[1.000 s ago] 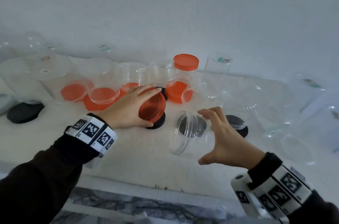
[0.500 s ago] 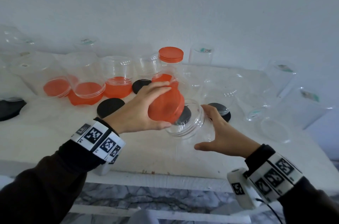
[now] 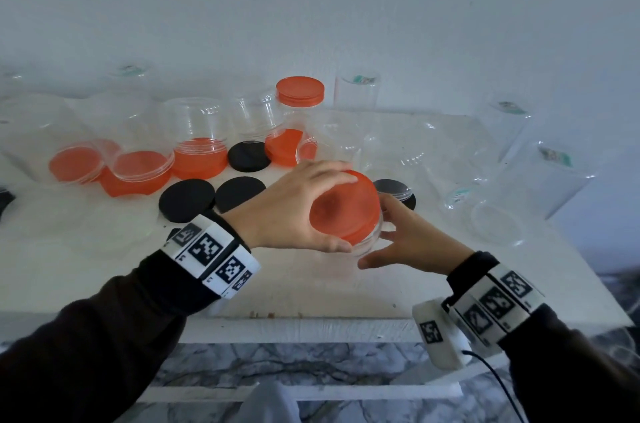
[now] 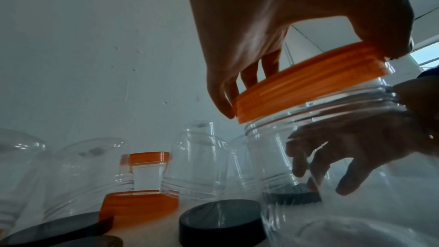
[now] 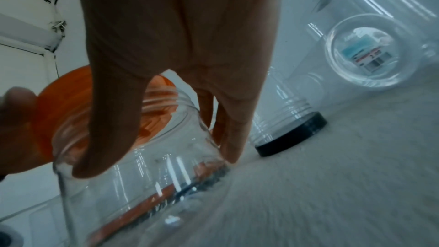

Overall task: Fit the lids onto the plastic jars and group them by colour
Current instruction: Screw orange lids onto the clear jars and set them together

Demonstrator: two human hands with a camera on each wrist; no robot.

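Observation:
My left hand [image 3: 304, 207] grips an orange lid [image 3: 343, 207] by its rim and holds it against the mouth of a clear plastic jar [image 3: 372, 242]. In the left wrist view the orange lid [image 4: 308, 80] sits slightly tilted on the threaded neck of the jar [image 4: 332, 138]. My right hand [image 3: 412, 239] holds the jar's body, thumb on one side and fingers on the other; in the right wrist view the jar [image 5: 142, 176] lies tilted under my right hand [image 5: 166, 100]. The jar is lifted a little above the white table [image 3: 311, 291].
Behind stand several upturned clear jars over orange lids [image 3: 199, 162], and one upright jar capped in orange [image 3: 300, 91]. Loose black lids [image 3: 187, 200] lie left of my hands; a jar on a black lid [image 3: 394, 190] stands behind them. More clear jars [image 3: 498, 225] lie at the right.
My left hand carried the orange lid rightward from the table onto the jar's mouth. My right hand lifted and turned the jar to meet it.

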